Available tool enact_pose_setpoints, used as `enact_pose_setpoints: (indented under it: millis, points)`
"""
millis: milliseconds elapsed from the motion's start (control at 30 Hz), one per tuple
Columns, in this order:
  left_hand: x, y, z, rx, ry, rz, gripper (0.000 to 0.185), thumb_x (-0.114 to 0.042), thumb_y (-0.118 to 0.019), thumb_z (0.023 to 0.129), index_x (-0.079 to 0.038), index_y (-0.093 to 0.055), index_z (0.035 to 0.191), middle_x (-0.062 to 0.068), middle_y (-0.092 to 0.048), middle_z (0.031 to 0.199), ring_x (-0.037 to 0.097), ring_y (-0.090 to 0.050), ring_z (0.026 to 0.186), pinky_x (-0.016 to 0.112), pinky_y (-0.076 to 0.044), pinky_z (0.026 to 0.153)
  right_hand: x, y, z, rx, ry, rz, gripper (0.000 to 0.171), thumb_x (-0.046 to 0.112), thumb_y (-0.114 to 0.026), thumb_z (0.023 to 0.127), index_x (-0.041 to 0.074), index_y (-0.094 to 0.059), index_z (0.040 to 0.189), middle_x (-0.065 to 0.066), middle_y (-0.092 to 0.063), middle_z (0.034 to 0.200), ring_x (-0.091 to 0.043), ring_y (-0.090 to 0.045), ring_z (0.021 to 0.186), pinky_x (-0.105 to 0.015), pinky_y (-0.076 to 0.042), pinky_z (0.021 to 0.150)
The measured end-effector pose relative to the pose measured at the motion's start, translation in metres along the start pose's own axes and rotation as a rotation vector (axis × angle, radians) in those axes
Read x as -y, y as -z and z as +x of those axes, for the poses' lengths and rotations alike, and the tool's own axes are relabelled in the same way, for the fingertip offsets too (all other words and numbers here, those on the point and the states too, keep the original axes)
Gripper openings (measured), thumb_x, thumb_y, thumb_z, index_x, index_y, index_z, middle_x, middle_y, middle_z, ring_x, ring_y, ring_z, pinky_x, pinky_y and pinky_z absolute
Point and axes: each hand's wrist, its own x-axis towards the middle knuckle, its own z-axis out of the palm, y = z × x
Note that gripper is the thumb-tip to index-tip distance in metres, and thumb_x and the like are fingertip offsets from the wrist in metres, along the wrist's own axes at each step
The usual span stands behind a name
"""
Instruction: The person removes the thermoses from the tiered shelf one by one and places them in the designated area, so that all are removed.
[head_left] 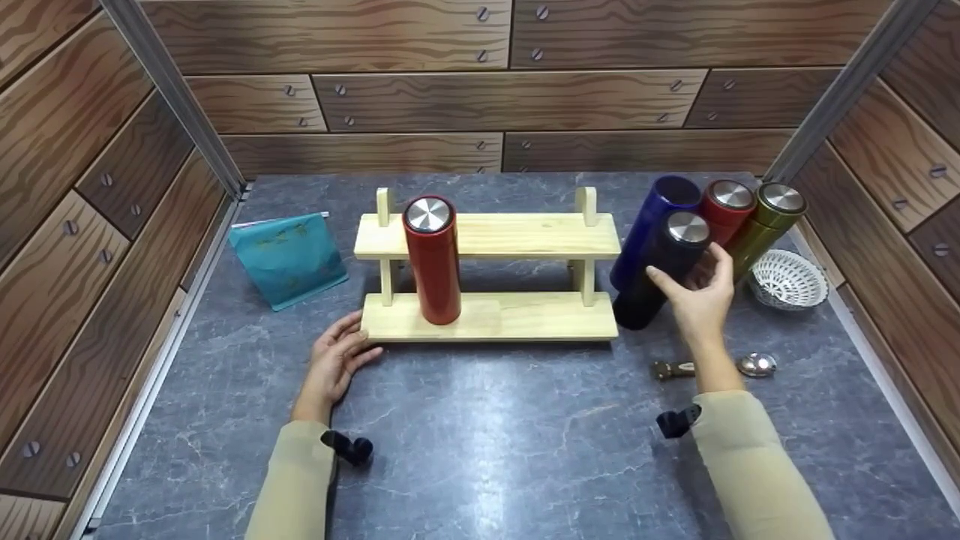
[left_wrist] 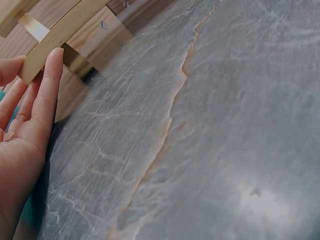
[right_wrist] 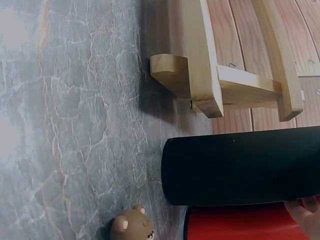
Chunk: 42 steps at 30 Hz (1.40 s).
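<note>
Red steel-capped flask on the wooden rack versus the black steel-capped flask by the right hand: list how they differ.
The red flask with the steel cap stands on the lower board of the wooden rack; the black flask with the steel cap stands on the grey table, right of the rack. No hand touches the red flask; the right hand grips the black one. The red one stands alone, the black one in a cluster. Both are tall cylinders with silver caps.

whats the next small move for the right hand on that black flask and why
Probably close the right hand fully round the black flask and lift it clear of the other flasks. The fingers already curl at its side, the left hand rests against the wooden rack, and the lower shelf has free space beside the red flask.
</note>
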Motion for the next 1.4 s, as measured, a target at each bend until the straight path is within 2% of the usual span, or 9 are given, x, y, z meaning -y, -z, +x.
enact_pose_setpoints:
  millis: [133, 367, 600, 800, 933, 1067, 1167, 1400]
  points:
    - [0.000, 0.000, 0.000, -0.010, 0.004, 0.001, 0.049, 0.006, -0.058, 0.086, -0.002, -0.044, 0.132, 0.014, -0.050, 0.121, 0.024, -0.062, 0.087, 0.043, -0.054, 0.079, -0.012, 0.002, 0.006, 0.024, -0.006, 0.002, 0.073, -0.004, -0.081, 0.063, 0.004, -0.046, 0.126, -0.005, -0.053, 0.106, -0.017, -0.051, 0.095, -0.025, -0.045, 0.080]
    - [0.001, 0.000, -0.001, -0.005, 0.002, -0.013, 0.049, 0.008, -0.056, 0.086, 0.000, -0.042, 0.133, 0.014, -0.049, 0.119, 0.024, -0.062, 0.086, 0.044, -0.054, 0.080, -0.032, 0.009, 0.012, 0.049, 0.000, 0.002, 0.077, -0.002, -0.082, 0.065, 0.009, -0.043, 0.130, -0.005, -0.052, 0.111, -0.018, -0.051, 0.099, -0.029, -0.046, 0.085]
    - [0.001, 0.000, -0.001, -0.006, -0.001, -0.012, 0.049, 0.006, -0.057, 0.086, -0.001, -0.043, 0.133, 0.014, -0.049, 0.120, 0.024, -0.062, 0.086, 0.044, -0.054, 0.080, -0.029, 0.013, 0.006, 0.057, 0.008, 0.082, 0.071, -0.005, -0.079, 0.067, 0.009, -0.045, 0.128, -0.008, -0.052, 0.113, -0.021, -0.053, 0.099, -0.030, -0.047, 0.085]
    - [0.001, 0.000, -0.001, -0.011, 0.004, -0.010, 0.050, 0.006, -0.058, 0.086, -0.001, -0.043, 0.133, 0.014, -0.049, 0.121, 0.024, -0.062, 0.087, 0.044, -0.054, 0.080, -0.012, 0.013, -0.007, 0.053, 0.041, 0.121, 0.063, -0.011, -0.074, 0.069, 0.000, -0.048, 0.125, -0.012, -0.055, 0.113, -0.025, -0.054, 0.099, -0.036, -0.047, 0.085]
    - [0.001, -0.001, -0.001, -0.009, 0.002, -0.006, 0.049, 0.006, -0.058, 0.086, -0.001, -0.043, 0.133, 0.014, -0.049, 0.121, 0.025, -0.062, 0.087, 0.044, -0.054, 0.080, -0.011, 0.015, -0.014, 0.034, 0.065, 0.138, 0.060, -0.012, -0.073, 0.070, -0.007, -0.047, 0.124, -0.014, -0.056, 0.113, -0.028, -0.054, 0.100, -0.032, -0.050, 0.082]
    - [0.000, 0.000, 0.000, -0.007, 0.003, 0.007, 0.049, 0.005, -0.059, 0.086, -0.002, -0.044, 0.132, 0.014, -0.049, 0.120, 0.025, -0.062, 0.087, 0.044, -0.054, 0.081, -0.014, 0.018, -0.018, 0.034, 0.081, 0.178, 0.059, -0.014, -0.071, 0.071, -0.011, -0.044, 0.124, -0.021, -0.054, 0.116, -0.035, -0.053, 0.102, -0.031, -0.051, 0.081]
    - [0.000, 0.000, 0.000, -0.014, 0.003, 0.005, 0.049, 0.005, -0.059, 0.085, -0.001, -0.045, 0.132, 0.015, -0.049, 0.120, 0.025, -0.062, 0.085, 0.044, -0.054, 0.080, -0.021, 0.021, -0.019, 0.035, 0.082, 0.215, 0.058, -0.016, -0.070, 0.071, -0.011, -0.045, 0.124, -0.027, -0.052, 0.118, -0.038, -0.051, 0.103, -0.034, -0.050, 0.082]
    - [0.000, -0.001, 0.000, -0.003, 0.004, -0.005, 0.051, 0.005, -0.058, 0.086, -0.001, -0.042, 0.134, 0.015, -0.047, 0.121, 0.025, -0.062, 0.086, 0.045, -0.053, 0.081, -0.034, 0.029, -0.022, 0.012, 0.118, 0.258, 0.056, -0.016, -0.071, 0.070, -0.007, -0.050, 0.121, -0.028, -0.055, 0.112, -0.034, -0.054, 0.101, -0.027, -0.052, 0.077]
